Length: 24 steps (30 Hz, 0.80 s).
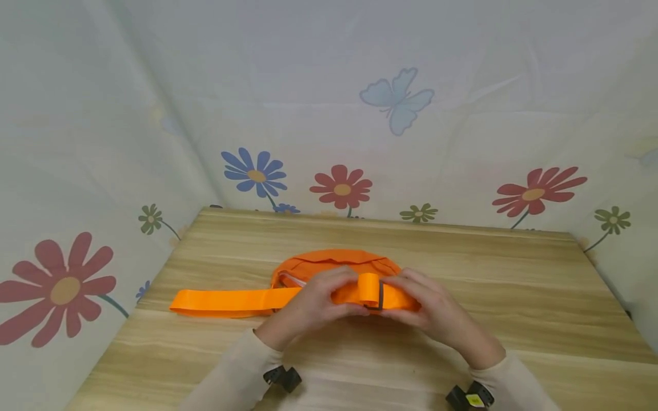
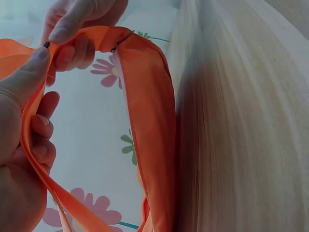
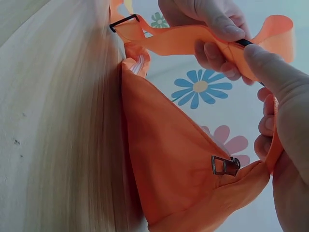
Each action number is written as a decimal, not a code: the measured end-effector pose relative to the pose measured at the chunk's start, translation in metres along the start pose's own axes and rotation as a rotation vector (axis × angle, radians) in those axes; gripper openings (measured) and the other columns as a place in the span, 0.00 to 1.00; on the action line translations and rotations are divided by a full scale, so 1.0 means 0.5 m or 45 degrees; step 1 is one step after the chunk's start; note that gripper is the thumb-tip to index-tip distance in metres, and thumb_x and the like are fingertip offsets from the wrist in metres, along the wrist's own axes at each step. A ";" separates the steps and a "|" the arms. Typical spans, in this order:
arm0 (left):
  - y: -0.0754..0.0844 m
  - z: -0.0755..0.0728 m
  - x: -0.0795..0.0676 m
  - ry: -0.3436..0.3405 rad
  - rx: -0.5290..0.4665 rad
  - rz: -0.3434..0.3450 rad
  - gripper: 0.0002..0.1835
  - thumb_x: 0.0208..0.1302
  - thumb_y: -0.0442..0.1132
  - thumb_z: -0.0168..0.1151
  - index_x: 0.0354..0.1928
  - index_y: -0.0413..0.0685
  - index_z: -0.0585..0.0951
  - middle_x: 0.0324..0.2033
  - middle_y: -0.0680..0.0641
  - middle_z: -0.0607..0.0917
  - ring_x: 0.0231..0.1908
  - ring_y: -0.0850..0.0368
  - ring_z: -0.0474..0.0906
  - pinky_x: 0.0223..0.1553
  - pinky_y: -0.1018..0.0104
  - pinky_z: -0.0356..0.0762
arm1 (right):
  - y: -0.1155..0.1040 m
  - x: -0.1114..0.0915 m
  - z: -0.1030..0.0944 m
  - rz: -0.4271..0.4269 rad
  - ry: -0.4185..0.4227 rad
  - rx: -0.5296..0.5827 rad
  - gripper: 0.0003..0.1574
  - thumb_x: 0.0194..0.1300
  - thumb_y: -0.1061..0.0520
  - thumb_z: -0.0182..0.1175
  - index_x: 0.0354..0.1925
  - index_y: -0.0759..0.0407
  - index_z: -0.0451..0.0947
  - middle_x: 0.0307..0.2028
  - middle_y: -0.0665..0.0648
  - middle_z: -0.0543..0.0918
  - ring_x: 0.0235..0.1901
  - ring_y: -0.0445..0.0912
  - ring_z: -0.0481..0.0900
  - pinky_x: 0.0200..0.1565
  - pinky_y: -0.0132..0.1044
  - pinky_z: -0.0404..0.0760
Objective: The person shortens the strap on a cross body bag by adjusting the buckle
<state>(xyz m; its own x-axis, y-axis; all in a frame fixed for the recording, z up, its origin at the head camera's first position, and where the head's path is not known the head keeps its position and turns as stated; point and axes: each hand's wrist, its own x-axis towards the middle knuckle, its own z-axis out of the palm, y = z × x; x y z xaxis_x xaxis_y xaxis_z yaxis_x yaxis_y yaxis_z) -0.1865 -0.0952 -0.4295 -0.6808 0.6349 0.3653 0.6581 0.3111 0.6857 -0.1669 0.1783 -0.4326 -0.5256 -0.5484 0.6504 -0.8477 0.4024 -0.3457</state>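
An orange waist bag (image 1: 336, 257) with a bright orange webbing strap lies on the wooden table. Above its near side, my left hand (image 1: 321, 294) pinches the strap just left of a black slider buckle (image 1: 381, 294). From the other side my right hand (image 1: 434, 305) grips the strap, its thumb at the slider's edge in the right wrist view. Between the hands a short strap loop (image 1: 368, 287) stands up through the slider. A second black slider (image 3: 124, 23) sits farther along the strap, and a metal zipper pull (image 3: 224, 165) hangs at the bag's end.
The folded strap length (image 1: 221, 302) stretches left across the wooden table (image 1: 514, 285). Behind the table hangs a pale cloth backdrop (image 1: 288, 85) printed with flowers and a butterfly. Black wrist cameras sit at both cuffs.
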 end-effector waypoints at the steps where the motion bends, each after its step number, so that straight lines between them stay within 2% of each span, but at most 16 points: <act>1: -0.001 0.001 0.000 0.000 0.004 0.007 0.26 0.61 0.43 0.81 0.61 0.50 0.85 0.56 0.52 0.88 0.55 0.57 0.84 0.61 0.64 0.86 | 0.000 0.000 0.002 -0.005 0.004 0.004 0.32 0.74 0.37 0.63 0.60 0.60 0.84 0.46 0.54 0.85 0.41 0.42 0.80 0.48 0.21 0.80; 6: 0.001 0.001 -0.001 -0.010 0.014 -0.007 0.26 0.61 0.43 0.80 0.61 0.50 0.85 0.56 0.52 0.89 0.55 0.57 0.85 0.61 0.64 0.86 | -0.003 0.002 0.006 -0.019 0.033 0.035 0.35 0.73 0.36 0.62 0.59 0.64 0.85 0.45 0.55 0.85 0.39 0.42 0.80 0.43 0.23 0.80; 9: 0.001 0.001 0.001 -0.032 0.013 -0.004 0.27 0.61 0.45 0.80 0.62 0.51 0.85 0.57 0.53 0.89 0.56 0.57 0.85 0.63 0.63 0.85 | -0.006 0.003 0.007 -0.012 0.046 0.044 0.33 0.73 0.37 0.64 0.58 0.64 0.85 0.45 0.56 0.86 0.39 0.44 0.81 0.44 0.23 0.81; 16: 0.001 -0.002 0.005 -0.051 0.106 0.097 0.26 0.61 0.44 0.81 0.59 0.45 0.85 0.54 0.49 0.89 0.53 0.55 0.86 0.60 0.65 0.86 | -0.007 0.003 0.008 0.016 0.052 0.080 0.31 0.70 0.39 0.69 0.57 0.62 0.85 0.45 0.54 0.87 0.38 0.43 0.81 0.44 0.23 0.81; 21: 0.003 -0.006 0.003 -0.082 0.167 0.041 0.27 0.62 0.46 0.80 0.62 0.46 0.85 0.57 0.49 0.88 0.56 0.55 0.85 0.62 0.63 0.85 | -0.003 0.002 0.011 0.020 0.055 0.063 0.30 0.73 0.39 0.68 0.56 0.62 0.84 0.43 0.55 0.87 0.38 0.44 0.81 0.43 0.25 0.82; 24: 0.006 -0.011 0.000 -0.094 0.229 0.004 0.28 0.64 0.47 0.79 0.64 0.46 0.84 0.59 0.48 0.88 0.59 0.53 0.86 0.65 0.59 0.85 | -0.002 0.000 0.011 0.056 0.037 0.050 0.30 0.73 0.38 0.68 0.55 0.61 0.84 0.45 0.55 0.88 0.40 0.45 0.84 0.48 0.21 0.82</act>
<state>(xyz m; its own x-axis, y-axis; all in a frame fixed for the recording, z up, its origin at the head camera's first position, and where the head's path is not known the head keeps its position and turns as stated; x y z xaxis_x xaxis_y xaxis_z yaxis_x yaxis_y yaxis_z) -0.1861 -0.0981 -0.4240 -0.6577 0.6840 0.3157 0.7114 0.4261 0.5589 -0.1665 0.1741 -0.4358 -0.5606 -0.5089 0.6533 -0.8263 0.3961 -0.4004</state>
